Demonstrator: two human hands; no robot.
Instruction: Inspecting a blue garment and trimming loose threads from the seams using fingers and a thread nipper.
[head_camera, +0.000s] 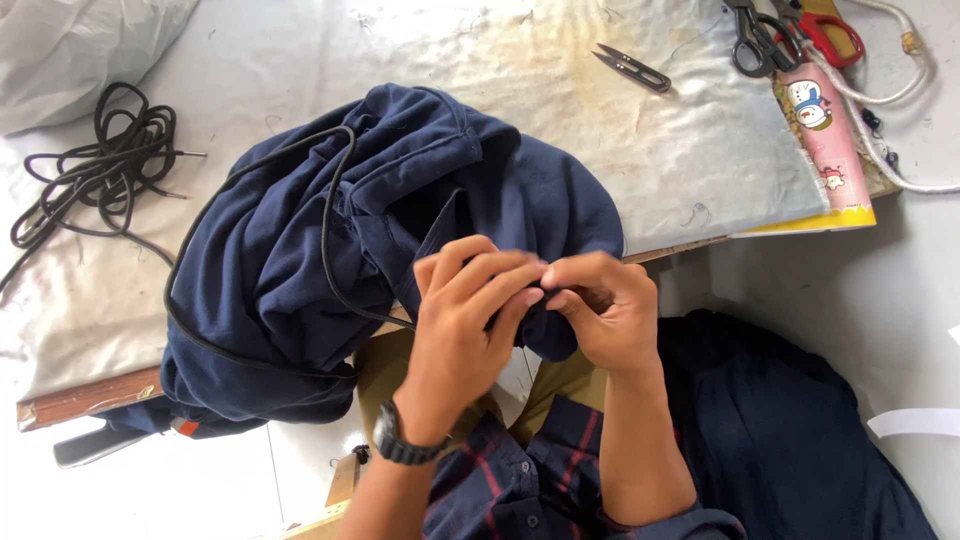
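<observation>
At frame centre, your left hand (470, 300) and right hand (605, 310) pinch closed on the navy garment (300, 290) hem, working the black drawcord (330, 230); next, feed cord steadily.

Both hands meet at the near edge of the navy garment (400, 250), left hand (465, 320) and right hand (600, 315) pinching the fabric fingertip to fingertip. A black drawstring (325, 220) loops over the cloth; thread snips (632, 68) lie on the tabletop (560, 100) beyond.

Garment (300, 290) on table (650, 150); cords (95, 170) left, snips (632, 68) behind.
</observation>
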